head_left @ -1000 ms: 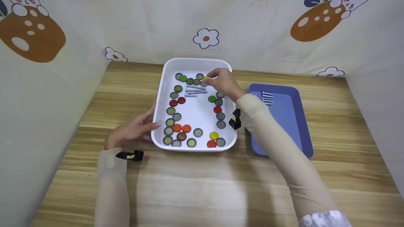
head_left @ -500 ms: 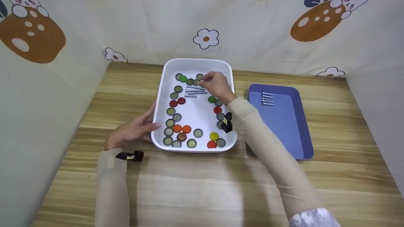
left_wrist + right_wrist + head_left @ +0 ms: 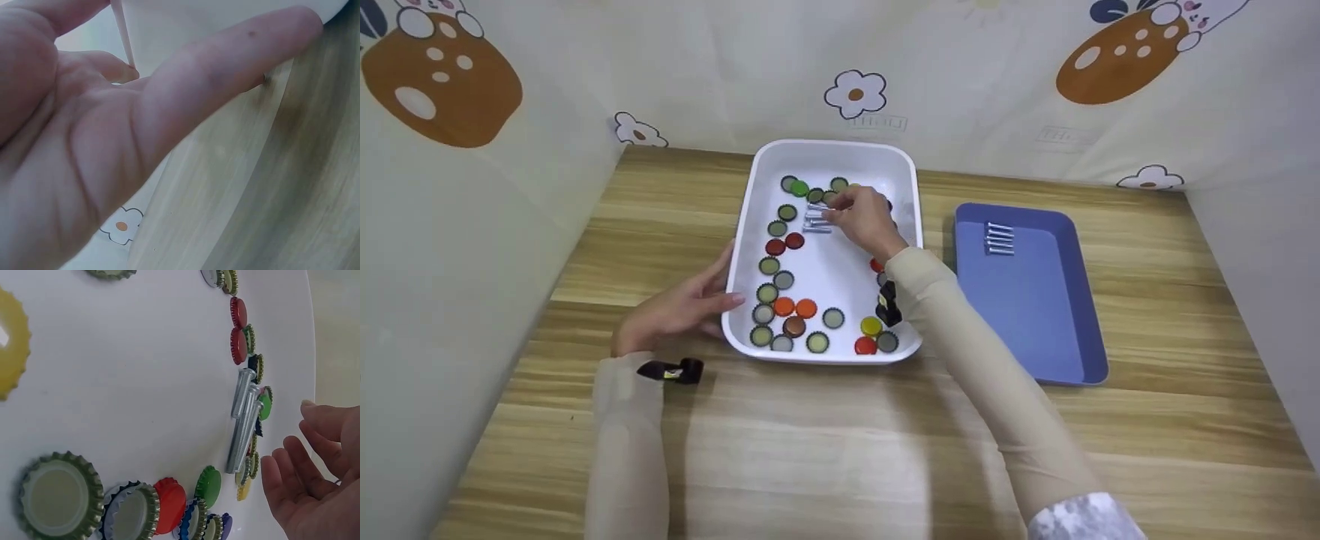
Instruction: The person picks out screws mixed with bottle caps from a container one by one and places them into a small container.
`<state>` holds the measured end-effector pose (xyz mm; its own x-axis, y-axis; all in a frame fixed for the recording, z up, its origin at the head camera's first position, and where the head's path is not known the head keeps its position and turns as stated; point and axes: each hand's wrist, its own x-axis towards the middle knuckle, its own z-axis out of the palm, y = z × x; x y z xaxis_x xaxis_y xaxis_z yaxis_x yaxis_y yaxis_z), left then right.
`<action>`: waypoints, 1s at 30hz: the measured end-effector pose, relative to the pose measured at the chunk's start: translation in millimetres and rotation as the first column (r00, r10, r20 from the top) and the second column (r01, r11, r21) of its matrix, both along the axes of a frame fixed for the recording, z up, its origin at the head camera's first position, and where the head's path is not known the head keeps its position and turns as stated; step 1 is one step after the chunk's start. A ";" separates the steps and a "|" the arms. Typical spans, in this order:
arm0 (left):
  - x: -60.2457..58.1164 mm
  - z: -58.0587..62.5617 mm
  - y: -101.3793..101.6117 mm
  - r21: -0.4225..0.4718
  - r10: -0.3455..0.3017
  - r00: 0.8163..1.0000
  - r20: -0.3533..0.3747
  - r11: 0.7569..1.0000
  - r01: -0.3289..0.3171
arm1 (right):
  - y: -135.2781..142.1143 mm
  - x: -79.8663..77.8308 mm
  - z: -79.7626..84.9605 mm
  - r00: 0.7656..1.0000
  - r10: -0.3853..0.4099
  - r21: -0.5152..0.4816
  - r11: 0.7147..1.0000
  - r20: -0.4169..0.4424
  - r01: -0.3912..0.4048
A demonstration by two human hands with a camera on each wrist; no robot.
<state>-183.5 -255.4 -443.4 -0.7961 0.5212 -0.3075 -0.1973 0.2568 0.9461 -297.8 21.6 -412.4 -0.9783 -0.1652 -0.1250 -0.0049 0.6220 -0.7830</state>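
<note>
A white tray (image 3: 904, 169) holds several coloured bottle caps (image 3: 795, 307) along its sides and a small bundle of silver bolts (image 3: 816, 218) near its far middle. My right hand (image 3: 840, 212) hovers just right of those bolts, its fingertips nearly on them. In the right wrist view the bolts (image 3: 244, 417) lie side by side, and the right hand (image 3: 289, 434) is relaxed and holds nothing. My left hand (image 3: 712, 289) rests with straight fingers against the tray's left wall (image 3: 185, 34).
A blue tray (image 3: 1035, 315) sits to the right of the white one, with several bolts (image 3: 999, 238) lined up at its far left corner. Patterned cloth walls enclose the wooden table (image 3: 825, 450) on three sides.
My right hand has moved left and toward me, from the caps at the tray's far end to the bolts. The left hand has stayed put.
</note>
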 end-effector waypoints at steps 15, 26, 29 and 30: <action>2.7 -1.9 -1.9 0.015 0.013 0.999 0.035 1.000 -0.014 | -12.4 2.3 -25.0 0.989 0.090 0.153 0.986 -0.117 -0.071; 1.5 -0.2 -0.4 0.005 0.014 1.000 0.011 1.000 -0.014 | -12.7 2.4 -31.3 0.986 0.122 0.177 0.979 -0.114 -0.100; 0.8 0.5 -0.1 -0.011 0.010 1.000 0.007 1.000 -0.010 | -12.8 1.5 -31.5 0.989 0.112 0.171 0.981 -0.099 -0.093; 0.6 0.7 -0.2 -0.016 0.009 1.000 0.006 1.000 -0.009 | -13.0 1.3 -31.6 0.989 0.110 0.175 0.980 -0.095 -0.092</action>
